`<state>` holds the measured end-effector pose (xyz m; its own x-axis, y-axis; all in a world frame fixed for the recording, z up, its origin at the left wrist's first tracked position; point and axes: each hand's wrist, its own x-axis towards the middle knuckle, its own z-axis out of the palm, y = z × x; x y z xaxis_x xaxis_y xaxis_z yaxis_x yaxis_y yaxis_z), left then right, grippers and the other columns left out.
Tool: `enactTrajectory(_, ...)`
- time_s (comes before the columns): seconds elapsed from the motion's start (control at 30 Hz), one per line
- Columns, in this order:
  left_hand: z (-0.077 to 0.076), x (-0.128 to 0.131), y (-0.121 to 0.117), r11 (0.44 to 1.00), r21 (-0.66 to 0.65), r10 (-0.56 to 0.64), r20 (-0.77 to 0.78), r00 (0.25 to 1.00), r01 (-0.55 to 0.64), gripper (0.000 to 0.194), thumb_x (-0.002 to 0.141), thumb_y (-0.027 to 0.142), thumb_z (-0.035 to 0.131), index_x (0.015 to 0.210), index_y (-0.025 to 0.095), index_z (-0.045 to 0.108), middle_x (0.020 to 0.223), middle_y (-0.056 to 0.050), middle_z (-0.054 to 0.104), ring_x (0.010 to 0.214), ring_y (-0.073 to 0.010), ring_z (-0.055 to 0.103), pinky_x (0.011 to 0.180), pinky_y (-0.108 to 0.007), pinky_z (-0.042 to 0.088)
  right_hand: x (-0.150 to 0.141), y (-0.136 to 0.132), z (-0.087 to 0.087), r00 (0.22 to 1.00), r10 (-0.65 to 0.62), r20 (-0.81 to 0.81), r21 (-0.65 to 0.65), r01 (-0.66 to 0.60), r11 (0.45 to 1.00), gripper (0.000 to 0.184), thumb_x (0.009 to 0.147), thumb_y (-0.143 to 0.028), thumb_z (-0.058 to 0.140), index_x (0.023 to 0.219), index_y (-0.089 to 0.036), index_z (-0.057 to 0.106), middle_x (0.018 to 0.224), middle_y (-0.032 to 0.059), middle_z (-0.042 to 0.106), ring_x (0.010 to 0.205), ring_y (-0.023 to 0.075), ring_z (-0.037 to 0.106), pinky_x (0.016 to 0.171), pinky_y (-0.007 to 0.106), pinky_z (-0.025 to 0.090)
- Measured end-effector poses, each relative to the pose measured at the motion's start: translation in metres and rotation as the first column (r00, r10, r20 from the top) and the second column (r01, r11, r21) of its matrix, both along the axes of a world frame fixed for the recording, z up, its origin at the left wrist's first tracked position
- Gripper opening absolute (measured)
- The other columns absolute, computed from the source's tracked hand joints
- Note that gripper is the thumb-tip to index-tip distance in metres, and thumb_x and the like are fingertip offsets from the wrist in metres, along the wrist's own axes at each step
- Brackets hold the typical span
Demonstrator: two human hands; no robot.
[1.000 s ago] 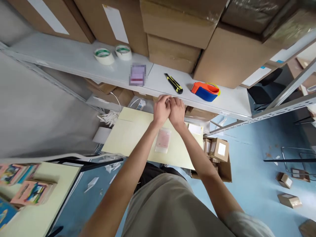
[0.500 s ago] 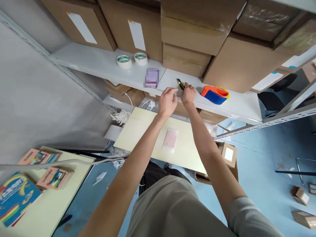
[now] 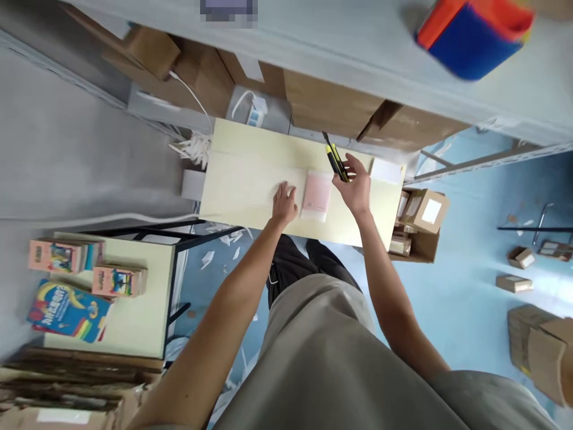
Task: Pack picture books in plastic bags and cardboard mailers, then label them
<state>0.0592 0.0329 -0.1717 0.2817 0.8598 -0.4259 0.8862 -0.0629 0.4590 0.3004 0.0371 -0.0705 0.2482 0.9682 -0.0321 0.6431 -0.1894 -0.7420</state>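
Note:
My right hand (image 3: 357, 186) grips a black and yellow utility knife (image 3: 336, 161), held over the right part of a pale yellow table (image 3: 242, 173). The knife's tip points up and away from me, toward the shelf. On the tabletop lies a pink booklet (image 3: 317, 192) in what looks like a clear sleeve. Just left of the booklet is my left hand (image 3: 285, 203), fingers apart, near or on the table and holding nothing. A white paper or pad (image 3: 387, 170) rests at the table's right end.
Above the table runs a grey shelf (image 3: 313, 54) bearing an orange and blue holder (image 3: 477, 39). Cardboard boxes (image 3: 331, 107) and a power strip (image 3: 256, 111) sit behind the table. At left, another table carries books (image 3: 71, 307). An open carton (image 3: 421, 239) stands at right.
My right hand has lifted the utility knife off the shelf and brought it down over the table. My left hand has come down beside the booklet. The view has tilted downward.

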Motion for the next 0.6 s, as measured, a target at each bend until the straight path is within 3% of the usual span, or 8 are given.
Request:
enactTrajectory(0.13, -0.019, 0.01, -0.005, 0.999, 0.002, -0.053, 0.007, 0.999, 0.053, 0.083, 0.094, 0.022, 0.076, 0.174, 0.024, 0.053, 0.196, -0.017, 0.02, 0.184, -0.0461, 0.007, 0.144, -0.075, 0.019, -0.01, -0.05, -0.038, 0.985, -0.16, -0.07, -0.184, 0.145, 0.972, 0.062, 0.086, -0.026, 0.064, 0.148, -0.018, 0.07, 0.137, 0.0169, 0.075, 0.111, 0.0288, 0.076, 0.1, 0.047, 0.068)
enactTrajectory(0.23, -0.024, 0.012, -0.006, 0.996, -0.009, -0.088, 0.019, 0.996, 0.088, 0.09, 0.091, 0.029, 0.083, 0.176, 0.029, 0.05, 0.197, -0.014, 0.018, 0.183, -0.0515, 0.0, 0.139, -0.086, 0.013, -0.022, -0.072, -0.051, 0.965, -0.257, -0.053, -0.282, 0.232, 0.931, 0.056, 0.082, -0.025, 0.065, 0.138, -0.018, 0.069, 0.14, 0.0197, 0.071, 0.11, 0.029, 0.077, 0.102, 0.046, 0.066)
enactTrajectory(0.3, -0.025, 0.009, -0.004, 0.992, -0.039, -0.12, 0.011, 0.993, 0.12, 0.093, 0.092, 0.031, 0.082, 0.178, 0.028, 0.047, 0.198, -0.014, 0.013, 0.183, -0.0521, -0.002, 0.139, -0.087, 0.012, -0.034, -0.077, -0.058, 0.958, -0.285, -0.047, -0.34, 0.252, 0.906, 0.056, 0.082, -0.027, 0.065, 0.137, -0.019, 0.063, 0.139, 0.02, 0.072, 0.112, 0.0305, 0.077, 0.103, 0.048, 0.065)
enactTrajectory(0.43, -0.03, -0.004, 0.013, 0.968, -0.054, -0.248, -0.024, 0.969, 0.246, 0.107, 0.095, 0.04, 0.076, 0.187, 0.018, 0.026, 0.199, -0.016, 0.003, 0.184, -0.0472, -0.004, 0.143, -0.082, 0.008, -0.065, -0.062, -0.075, 0.972, -0.218, -0.084, -0.456, 0.157, 0.876, 0.056, 0.088, -0.035, 0.064, 0.141, -0.023, 0.05, 0.127, 0.0177, 0.079, 0.111, 0.0374, 0.079, 0.1, 0.056, 0.065)
enactTrajectory(0.53, -0.039, -0.018, 0.04, 0.926, 0.02, -0.377, 0.024, 0.926, 0.377, 0.1, 0.104, 0.041, 0.059, 0.188, 0.008, 0.016, 0.198, -0.018, 0.005, 0.185, -0.0422, -0.004, 0.147, -0.074, 0.003, -0.087, -0.037, -0.089, 0.989, -0.133, -0.058, -0.506, 0.086, 0.858, 0.056, 0.096, -0.039, 0.063, 0.145, -0.021, 0.045, 0.123, 0.0203, 0.082, 0.113, 0.0427, 0.08, 0.102, 0.06, 0.064)
enactTrajectory(0.6, -0.045, -0.026, 0.06, 0.888, 0.071, -0.46, 0.085, 0.884, 0.455, 0.094, 0.108, 0.04, 0.05, 0.189, 0.007, 0.014, 0.198, -0.018, 0.01, 0.185, -0.0399, -0.001, 0.148, -0.07, 0.002, -0.097, -0.021, -0.098, 0.996, -0.085, -0.006, -0.519, 0.07, 0.852, 0.056, 0.104, -0.04, 0.058, 0.152, -0.018, 0.042, 0.126, 0.022, 0.082, 0.116, 0.0433, 0.08, 0.104, 0.061, 0.064)
